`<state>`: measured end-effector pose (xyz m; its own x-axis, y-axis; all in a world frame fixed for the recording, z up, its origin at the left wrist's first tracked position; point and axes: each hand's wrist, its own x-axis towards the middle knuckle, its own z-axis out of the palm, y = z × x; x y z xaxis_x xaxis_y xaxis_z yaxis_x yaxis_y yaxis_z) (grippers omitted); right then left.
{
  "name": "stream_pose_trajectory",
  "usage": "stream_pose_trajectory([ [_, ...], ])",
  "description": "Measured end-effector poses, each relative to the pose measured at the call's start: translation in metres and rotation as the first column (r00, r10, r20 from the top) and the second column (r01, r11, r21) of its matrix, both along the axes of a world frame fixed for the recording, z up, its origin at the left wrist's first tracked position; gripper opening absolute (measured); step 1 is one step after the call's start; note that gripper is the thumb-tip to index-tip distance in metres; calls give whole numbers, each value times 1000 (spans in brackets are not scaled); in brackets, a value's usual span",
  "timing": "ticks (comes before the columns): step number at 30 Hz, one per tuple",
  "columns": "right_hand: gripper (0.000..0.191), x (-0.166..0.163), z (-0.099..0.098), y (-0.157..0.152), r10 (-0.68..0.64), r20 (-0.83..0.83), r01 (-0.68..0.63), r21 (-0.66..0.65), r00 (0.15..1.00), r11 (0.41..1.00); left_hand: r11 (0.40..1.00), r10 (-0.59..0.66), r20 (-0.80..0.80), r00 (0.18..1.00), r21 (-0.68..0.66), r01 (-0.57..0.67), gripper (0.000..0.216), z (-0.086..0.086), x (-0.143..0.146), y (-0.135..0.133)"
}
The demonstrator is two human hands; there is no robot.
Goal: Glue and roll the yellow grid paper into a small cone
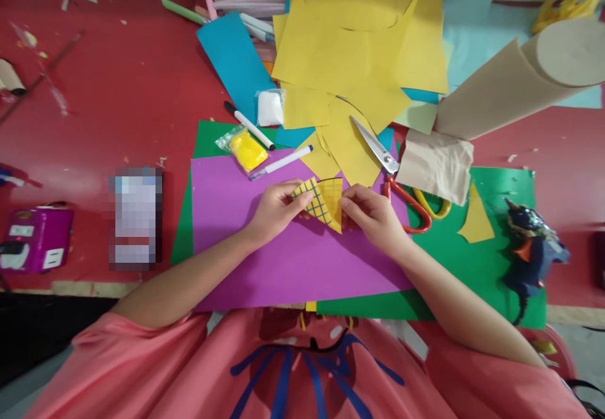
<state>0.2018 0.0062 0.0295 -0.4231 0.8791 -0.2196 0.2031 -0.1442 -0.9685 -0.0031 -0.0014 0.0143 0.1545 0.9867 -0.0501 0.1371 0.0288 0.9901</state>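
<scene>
Between both hands is a piece of yellow paper (316, 203) with a dark grid drawn on it, curled so that its inner side shows on the right. My left hand (278, 210) pinches its left part, thumb on the gridded face. At the right edge, my right hand (371, 214) grips the same paper between thumb and fingers. Below them lies a purple sheet (283, 274). Scissors (390, 167) with red handles rest just beyond my right hand. A marker (282, 162) lies beyond my left hand, beside a packet of yellow clay (247, 150).
Yellow sheets (350, 47) are piled at the back, by a blue strip (239, 60). A brown paper roll (510, 85) stands back right. A glue gun (532, 249) lies on the green sheet (454, 268). A blurred-out phone-like object (137, 217) is on the left, near a purple box (40, 239).
</scene>
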Motion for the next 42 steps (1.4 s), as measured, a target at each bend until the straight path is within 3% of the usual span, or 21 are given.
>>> stream_pose_trajectory([
  [5,17,-2,0,0,-31,-44,31,1,999,1000,1000,-7,-40,999,18,8,24,-1,0,-1],
  [13,14,-5,-1,-2,-67,-233,38,-129,970,991,989,-77,-104,992,115,89,20,0,-2,1],
  [42,23,-19,-2,-10,-91,-281,32,-208,955,978,982,-175,-104,979,56,181,26,-1,-2,0],
])
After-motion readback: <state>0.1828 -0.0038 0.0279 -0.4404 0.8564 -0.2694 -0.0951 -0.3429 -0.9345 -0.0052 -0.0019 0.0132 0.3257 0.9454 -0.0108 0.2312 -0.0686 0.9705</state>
